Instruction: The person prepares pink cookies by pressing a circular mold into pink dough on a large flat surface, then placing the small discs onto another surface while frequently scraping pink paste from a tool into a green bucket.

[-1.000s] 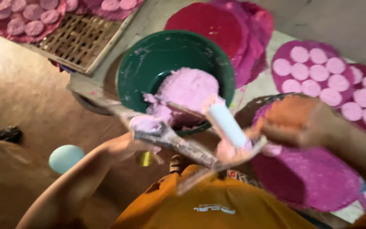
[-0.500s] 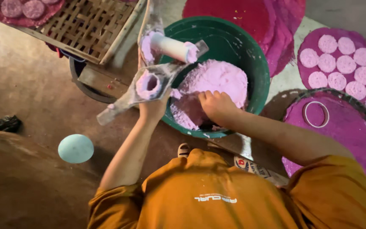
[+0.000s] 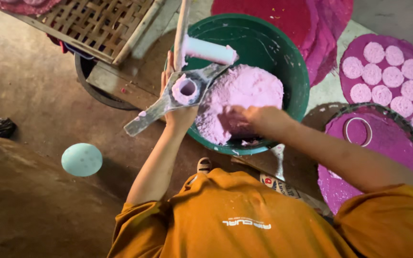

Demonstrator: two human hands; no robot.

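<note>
Pink dough: a soft mound point(image 3: 244, 95) fills the near side of the green basin point(image 3: 290, 62), touching its wall.
Right hand: the right hand point(image 3: 252, 119) is pressed down into the mound at its near edge, fingers curled into the dough and closed on a lump of it.
Left hand: the left hand point(image 3: 180, 112) is wrapped under a metal press point(image 3: 175, 95), fingers clamped on it from below, held just over the basin's left rim.
Press: flat grey arms spread out from a round cup in the middle, the cup lined with pink dough; one arm points down-left, clear of the basin.
Plunger: a pale cylinder point(image 3: 209, 50) lies crosswise above the cup, its tip smeared pink, joined to a thin wooden handle point(image 3: 182, 26).
Round tray: at the right, a tray point(image 3: 397, 143) covered in magenta cloth carries a thin ring point(image 3: 358, 131).
Beyond it: pink discs point(image 3: 393, 79) lie in rows on another magenta cloth.
Upper left: a woven bamboo rack point(image 3: 96, 21).
Floor: a pale blue ball point(image 3: 82, 159) lies well apart to the left.
</note>
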